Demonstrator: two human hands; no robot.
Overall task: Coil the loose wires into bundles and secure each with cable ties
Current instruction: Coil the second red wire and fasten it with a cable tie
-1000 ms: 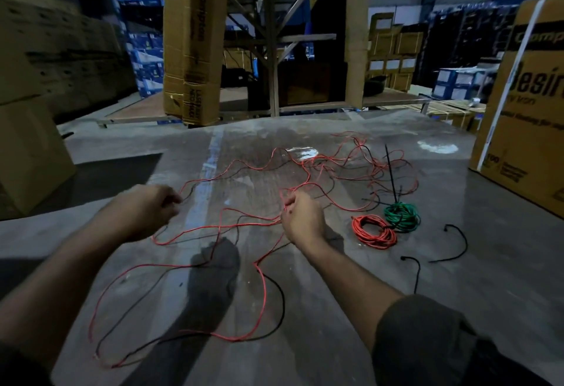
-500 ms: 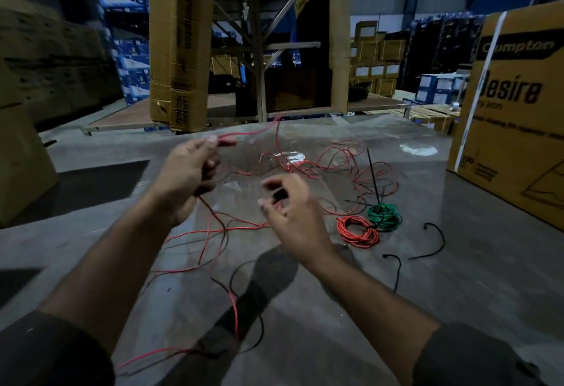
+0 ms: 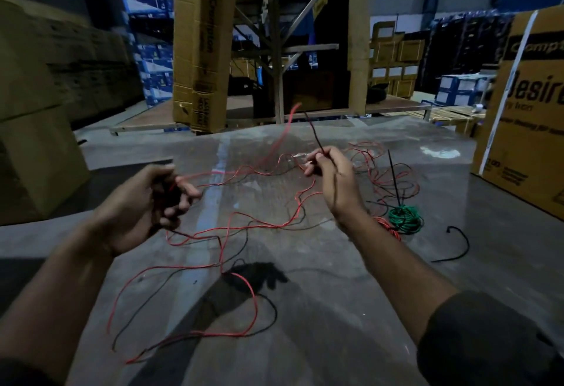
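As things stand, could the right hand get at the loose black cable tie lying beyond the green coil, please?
Probably not at once: the right hand is pinching the red and black wire. The black cable tie lies uncovered on the floor right of the green coil, so the way looks free once it lets go.

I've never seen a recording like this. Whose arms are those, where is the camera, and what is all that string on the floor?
There is no machine here. A person wears a camera on the head, looking forward and down, so you see their own two arms reaching out. There is only this one view.

The "string" is loose red and black wire, sprawled in tangles over a smooth grey surface in a dim warehouse full of cardboard boxes. The left hand is closed around part of the wire. The right hand pinches it too, with two wire ends sticking up above the fingers.

To the right lie a finished green coil and a red coil, mostly hidden behind the right wrist. The thin black strips nearby, like this curved one, look like cable ties.
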